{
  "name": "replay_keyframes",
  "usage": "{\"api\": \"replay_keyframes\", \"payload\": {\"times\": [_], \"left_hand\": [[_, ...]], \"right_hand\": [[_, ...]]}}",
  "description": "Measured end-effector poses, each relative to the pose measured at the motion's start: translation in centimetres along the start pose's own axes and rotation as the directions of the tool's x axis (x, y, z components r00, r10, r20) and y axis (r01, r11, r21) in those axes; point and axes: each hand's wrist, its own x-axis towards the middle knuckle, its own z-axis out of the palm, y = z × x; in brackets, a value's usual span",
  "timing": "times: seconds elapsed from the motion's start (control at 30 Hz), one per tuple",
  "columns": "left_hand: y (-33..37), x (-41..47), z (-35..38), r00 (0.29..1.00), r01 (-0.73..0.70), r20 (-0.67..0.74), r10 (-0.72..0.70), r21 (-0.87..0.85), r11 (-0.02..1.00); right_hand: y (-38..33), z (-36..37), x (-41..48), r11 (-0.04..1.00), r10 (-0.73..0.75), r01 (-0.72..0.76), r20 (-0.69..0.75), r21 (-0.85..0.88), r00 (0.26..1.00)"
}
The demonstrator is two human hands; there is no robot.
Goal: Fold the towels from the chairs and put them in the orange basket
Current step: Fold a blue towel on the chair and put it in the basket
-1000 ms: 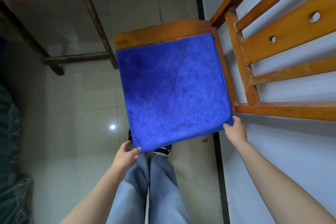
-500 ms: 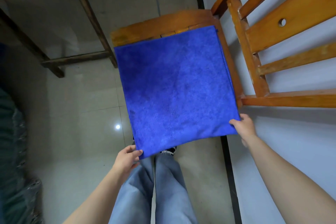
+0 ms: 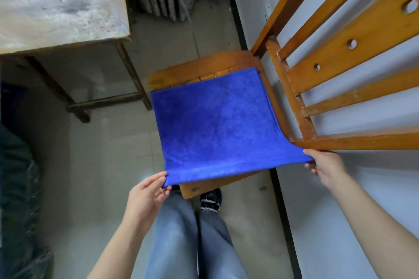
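Wooden chair seat (image 3: pixel 226 63) just beyond my fingers carries the one blue towel (image 3: pixel 215 124), its near edge raised: left fingers (image 3: pixel 154 181) pinch the near-left corner, right fingers (image 3: pixel 314 154) pinch the near-right. Either light pinch could slip and drop that edge crooked toward the floor (image 3: pixel 108 142). I count one towel, one chair, no basket in view.

The blue towel (image 3: pixel 215 124) hides most of the chair seat (image 3: pixel 195 70).

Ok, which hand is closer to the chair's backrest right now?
Right. The right hand pinches the towel corner right by the backrest bottom rail; the left hand holds the other near corner, across the seat.
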Motion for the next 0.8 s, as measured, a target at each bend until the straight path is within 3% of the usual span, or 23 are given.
{"api": "replay_keyframes", "payload": {"times": [0.13, 0.2, 0.3, 0.43, 0.53, 0.63, 0.8], "left_hand": [[2.1, 1.8, 0.7, 0.994, -0.043, 0.106, 0.041, 0.023, 0.999], [2.3, 2.7, 0.6, 0.991, -0.123, 0.087, 0.105, 0.243, 0.962], [2.8, 3.8, 0.3, 0.973, -0.216, 0.053, 0.224, 0.547, 0.809], [5.1, 5.2, -0.1, 0.949, -0.263, 0.026, 0.313, 0.613, 0.745], [7.0, 7.0, 0.0, 0.937, -0.274, 0.006, 0.350, 0.635, 0.722], [8.7, 8.7, 0.6, 0.942, -0.260, -0.009, 0.336, 0.611, 0.747], [10.8, 11.5, 2.5, 0.977, -0.186, -0.023, 0.211, 0.388, 0.903]], "right_hand": [[-0.5, 1.1, -0.5, 0.974, 0.141, -0.142, 0.023, 0.178, 0.990], [-0.5, 2.1, -1.2, 0.956, 0.166, -0.168, 0.028, 0.240, 0.986], [-1.6, 4.1, -2.2, 0.920, 0.119, -0.129, 0.050, 0.370, 0.992], [-6.1, 7.3, -2.7, 0.891, 0.022, -0.039, 0.044, 0.452, 0.999], [-9.3, 9.4, -2.3, 0.914, -0.062, 0.041, 0.040, 0.403, 0.997], [-11.1, 11.4, -1.2, 0.962, -0.177, 0.170, 0.013, 0.213, 0.984], [-12.4, 13.4, 1.1, 0.956, -0.292, 0.292, -0.020, -0.011, 0.956]]}}
